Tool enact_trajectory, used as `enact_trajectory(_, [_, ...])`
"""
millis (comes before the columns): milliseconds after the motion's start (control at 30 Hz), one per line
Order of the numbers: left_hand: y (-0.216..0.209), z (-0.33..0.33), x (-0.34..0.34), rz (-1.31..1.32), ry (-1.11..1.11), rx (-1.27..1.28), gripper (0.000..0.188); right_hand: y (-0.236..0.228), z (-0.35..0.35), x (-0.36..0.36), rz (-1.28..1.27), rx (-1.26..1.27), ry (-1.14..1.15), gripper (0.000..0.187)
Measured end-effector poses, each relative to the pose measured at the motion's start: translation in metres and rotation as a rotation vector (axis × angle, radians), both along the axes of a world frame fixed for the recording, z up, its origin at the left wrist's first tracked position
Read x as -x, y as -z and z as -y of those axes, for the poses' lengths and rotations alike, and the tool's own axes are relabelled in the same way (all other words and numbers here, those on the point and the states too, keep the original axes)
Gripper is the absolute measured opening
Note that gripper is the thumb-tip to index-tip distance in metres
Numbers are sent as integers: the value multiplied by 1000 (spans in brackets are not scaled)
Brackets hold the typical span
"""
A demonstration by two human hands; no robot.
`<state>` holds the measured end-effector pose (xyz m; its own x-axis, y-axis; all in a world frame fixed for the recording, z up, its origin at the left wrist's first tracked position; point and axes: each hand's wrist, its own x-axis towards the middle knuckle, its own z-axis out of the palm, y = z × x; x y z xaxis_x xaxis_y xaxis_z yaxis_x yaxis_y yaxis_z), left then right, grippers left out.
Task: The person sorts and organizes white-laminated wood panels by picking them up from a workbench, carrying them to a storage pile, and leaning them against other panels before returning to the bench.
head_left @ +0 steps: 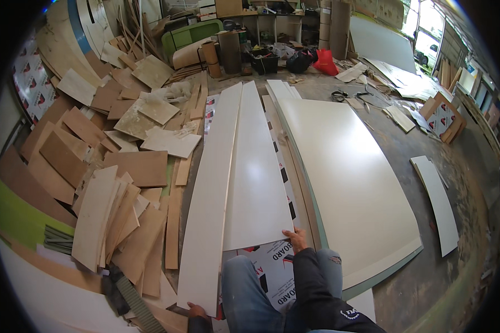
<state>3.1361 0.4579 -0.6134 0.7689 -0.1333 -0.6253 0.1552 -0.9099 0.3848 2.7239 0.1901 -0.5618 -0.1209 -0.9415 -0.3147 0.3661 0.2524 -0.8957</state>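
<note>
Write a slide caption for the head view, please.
Left hand on one white board, right hand on another, wood scraps to the left.

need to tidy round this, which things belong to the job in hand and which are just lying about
Job in hand:
left white board, left fingers at its near end
right white board, right fingers at its corner
printed board beneath it

Apparently lying about:
wood offcuts
black crate
green tub
white strip, far right

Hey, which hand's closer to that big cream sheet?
Right. The right hand is left of the cream sheet, gripping a white panel; the left hand is farther left, lower in view.
</note>
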Motion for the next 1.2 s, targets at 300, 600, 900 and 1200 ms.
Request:
enact_trajectory(300, [25, -27, 7, -25, -178, 193, 70, 60, -16, -27, -494, -309, -309, 28])
enact_trajectory(600, [65, -44, 30, -597, -303, 398, 68, 65, -20, -30, -489, -466, -150, 22])
enact_trajectory(900, [92, -54, 25, -356, -215, 336, 82, 70, -34, -116, -413, -63, -687, 47])
enact_trajectory(1200, [14, -44, 49, -147, 43, 70, 83, 102, -54, -158, -278, -77, -784, 62])
